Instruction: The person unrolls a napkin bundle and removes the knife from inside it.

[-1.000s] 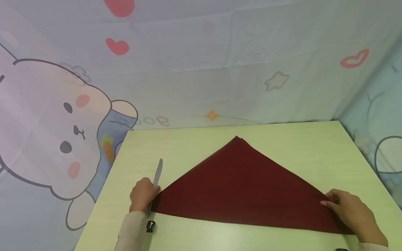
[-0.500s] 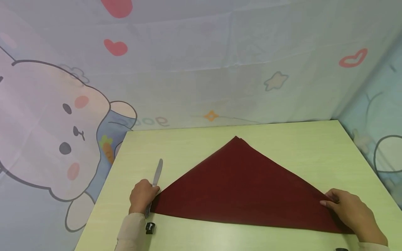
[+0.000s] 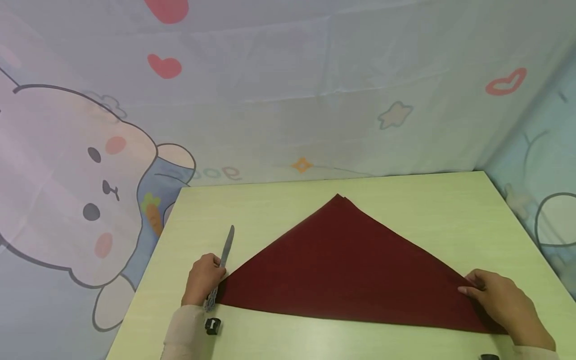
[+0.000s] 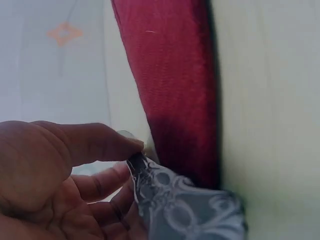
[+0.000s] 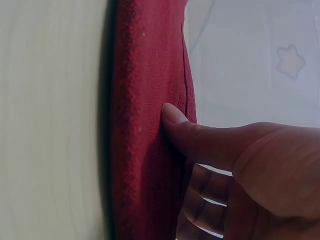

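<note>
A dark red cloth napkin (image 3: pixel 342 270), folded into a wide triangle, lies on the table with its peak pointing away. At its left corner my left hand (image 3: pixel 202 280) pinches a table knife (image 3: pixel 228 245) between thumb and fingers, blade pointing away. In the left wrist view the ornate patterned handle (image 4: pixel 175 205) shows below the thumb, close to the cloth's corner. My right hand (image 3: pixel 510 305) pinches the napkin's right slanting edge. The right wrist view shows that thumb (image 5: pixel 175 117) on top of the cloth, with the other fingers partly hidden behind it.
The pale yellow-green table (image 3: pixel 270 210) reaches back to a printed fabric wall (image 3: pixel 279 120). Small black objects (image 3: pixel 213 326) appear near each wrist, the right one (image 3: pixel 489 357) cut off by the frame's bottom edge.
My left hand has shifted slightly left and turned with the knife, and more of the patterned handle shows. The right hand and the napkin stay put.
</note>
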The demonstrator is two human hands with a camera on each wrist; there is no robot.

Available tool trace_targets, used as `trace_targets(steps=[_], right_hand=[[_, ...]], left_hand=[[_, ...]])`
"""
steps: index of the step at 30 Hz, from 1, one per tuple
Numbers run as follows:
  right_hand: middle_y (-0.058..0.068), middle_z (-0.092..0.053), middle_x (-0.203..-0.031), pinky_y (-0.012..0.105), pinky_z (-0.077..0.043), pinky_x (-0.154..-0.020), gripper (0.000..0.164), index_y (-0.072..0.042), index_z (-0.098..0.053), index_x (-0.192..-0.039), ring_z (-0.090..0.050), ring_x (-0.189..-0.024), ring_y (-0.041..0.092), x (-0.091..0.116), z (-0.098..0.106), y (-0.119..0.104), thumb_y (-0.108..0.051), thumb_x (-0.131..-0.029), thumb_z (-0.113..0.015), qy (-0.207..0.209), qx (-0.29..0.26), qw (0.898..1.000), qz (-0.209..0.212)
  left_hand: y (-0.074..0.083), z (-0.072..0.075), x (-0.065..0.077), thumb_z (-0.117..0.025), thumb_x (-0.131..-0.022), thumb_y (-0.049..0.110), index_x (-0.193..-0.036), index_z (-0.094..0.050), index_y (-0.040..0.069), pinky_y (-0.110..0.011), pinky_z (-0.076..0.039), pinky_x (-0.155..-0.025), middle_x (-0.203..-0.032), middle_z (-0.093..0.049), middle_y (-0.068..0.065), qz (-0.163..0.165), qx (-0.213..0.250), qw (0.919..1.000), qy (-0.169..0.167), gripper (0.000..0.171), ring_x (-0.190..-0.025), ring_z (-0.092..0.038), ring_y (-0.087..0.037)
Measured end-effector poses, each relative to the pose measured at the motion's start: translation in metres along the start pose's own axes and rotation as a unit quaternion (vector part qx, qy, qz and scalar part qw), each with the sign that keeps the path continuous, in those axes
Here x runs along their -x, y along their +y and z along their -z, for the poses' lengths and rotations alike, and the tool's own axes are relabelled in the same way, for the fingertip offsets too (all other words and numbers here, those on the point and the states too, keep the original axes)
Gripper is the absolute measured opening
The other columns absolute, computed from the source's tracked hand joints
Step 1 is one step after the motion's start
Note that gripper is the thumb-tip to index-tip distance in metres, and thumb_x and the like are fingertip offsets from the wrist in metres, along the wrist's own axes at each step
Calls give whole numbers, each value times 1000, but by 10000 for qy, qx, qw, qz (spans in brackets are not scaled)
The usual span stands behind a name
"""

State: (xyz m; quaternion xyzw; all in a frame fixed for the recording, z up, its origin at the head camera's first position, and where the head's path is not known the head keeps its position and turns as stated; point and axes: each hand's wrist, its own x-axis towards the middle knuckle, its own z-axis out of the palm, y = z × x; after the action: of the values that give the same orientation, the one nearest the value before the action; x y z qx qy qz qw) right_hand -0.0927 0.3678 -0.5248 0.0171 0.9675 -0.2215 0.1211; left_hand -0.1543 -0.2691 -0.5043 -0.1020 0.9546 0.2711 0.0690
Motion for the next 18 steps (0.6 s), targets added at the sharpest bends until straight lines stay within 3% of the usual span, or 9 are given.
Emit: trace_targets(steps=[7, 10, 15, 18], right_hand=[[0, -68, -87, 49, -50, -67, 26, -11, -69, -102, -61, -80, 18, 0, 1, -1, -36, -93, -73, -34, 3, 10000, 48], [0, -68, -88, 48, -50, -67, 24, -11, -69, -102, -60, -80, 18, 1, 1, -2, -34, -94, -73, -41, -7, 10000, 39], [1, -69, -89, 47, -50, -66, 27, -12, -70, -102, -62, -81, 18, 0, 0, 1, -37, -92, -73, -21, -23, 10000, 86], [1, -70, -90, 47, -50, -66, 27, -12, -70, -101, -62, -81, 18, 1, -1, 2, -37, -92, -74, 38, -23, 9999, 126]], left_hand=[[7, 5, 0, -59, -96, 6, -112, -66, -6, -40, -54, -65, -101, -71, -19, -131, 310, 9992, -194, 21, -81, -66, -25], [12, 4, 2, -60, -100, 7, -117, -63, -6, -39, -55, -65, -101, -69, -21, -141, 853, 9957, -339, 23, -80, -66, -25], [25, -1, 6, -57, -102, 6, -121, -60, -6, -34, -57, -63, -95, -64, -19, -82, 2107, 9762, -507, 23, -75, -63, -20], [33, -6, 4, -57, -102, 6, -121, -60, -7, -35, -58, -63, -93, -63, -18, -84, 2572, 9648, -550, 23, -75, -63, -19]])
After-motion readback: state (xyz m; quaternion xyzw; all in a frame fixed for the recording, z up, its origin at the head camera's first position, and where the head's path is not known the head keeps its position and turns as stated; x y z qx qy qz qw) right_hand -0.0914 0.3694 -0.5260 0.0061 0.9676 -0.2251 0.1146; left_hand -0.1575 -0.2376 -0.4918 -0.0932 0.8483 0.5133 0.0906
